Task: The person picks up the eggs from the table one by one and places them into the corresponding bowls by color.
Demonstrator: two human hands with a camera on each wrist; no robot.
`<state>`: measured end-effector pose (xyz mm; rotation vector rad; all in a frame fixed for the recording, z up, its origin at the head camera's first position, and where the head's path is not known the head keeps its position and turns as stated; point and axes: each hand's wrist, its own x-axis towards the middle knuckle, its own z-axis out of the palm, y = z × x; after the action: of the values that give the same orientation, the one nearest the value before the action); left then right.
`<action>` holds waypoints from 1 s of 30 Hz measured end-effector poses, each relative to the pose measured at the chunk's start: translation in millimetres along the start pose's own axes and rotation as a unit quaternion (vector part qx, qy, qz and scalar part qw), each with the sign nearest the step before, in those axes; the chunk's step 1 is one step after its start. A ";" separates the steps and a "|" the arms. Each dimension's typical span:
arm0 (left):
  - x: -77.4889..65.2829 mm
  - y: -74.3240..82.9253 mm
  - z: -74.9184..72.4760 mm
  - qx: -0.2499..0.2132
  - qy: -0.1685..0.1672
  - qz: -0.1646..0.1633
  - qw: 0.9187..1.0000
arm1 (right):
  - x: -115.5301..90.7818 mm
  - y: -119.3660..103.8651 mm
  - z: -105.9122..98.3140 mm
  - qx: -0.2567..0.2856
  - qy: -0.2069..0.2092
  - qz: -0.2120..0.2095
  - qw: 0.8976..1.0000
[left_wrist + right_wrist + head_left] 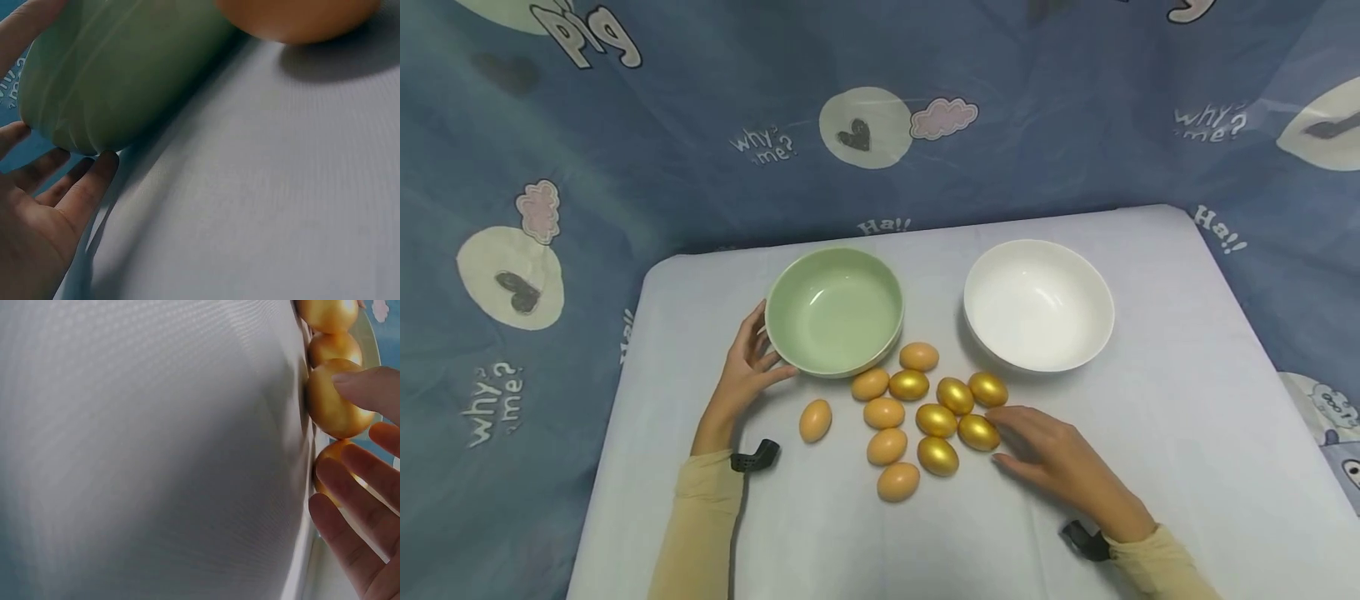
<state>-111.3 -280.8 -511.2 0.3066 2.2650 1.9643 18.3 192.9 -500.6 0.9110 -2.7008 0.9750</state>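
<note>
A light green bowl (835, 312) sits at the left of the table, and my left hand (748, 367) rests against its left side. In the left wrist view, the fingertips (107, 161) of that spread hand meet the bowl's lower wall (125, 75). My right hand (1060, 454) is beside the gold eggs, its fingers extended and holding nothing. Its fingertips are right at the nearest gold egg (978, 432). The right wrist view shows the thumb overlapping a gold egg (337, 403). Several brown eggs (886, 447) lie left of the gold ones.
A white bowl (1037, 308) stands at the back right. One brown egg (816, 421) lies apart, in front of the green bowl. Another brown egg (919, 357) is between the bowls. A blue printed cloth (700, 192) hangs behind the white-covered table (1187, 375).
</note>
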 end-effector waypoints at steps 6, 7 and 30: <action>-4.2 0.3 1.3 -0.010 0.014 -0.008 1.000 | 3.7 -1.9 4.5 -0.001 -0.023 0.007 1.000; -4.9 0.4 1.3 -0.010 0.017 -0.009 1.000 | 4.5 -1.8 5.5 -0.001 -0.025 0.005 1.000; 0.7 -1.5 4.7 -0.022 0.015 -0.008 1.000 | 11.5 -2.2 11.0 0.037 -0.020 0.010 0.999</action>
<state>-111.0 -276.4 -513.3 0.2549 2.2306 2.0214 11.1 179.1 -504.4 0.9281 -2.7286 1.0794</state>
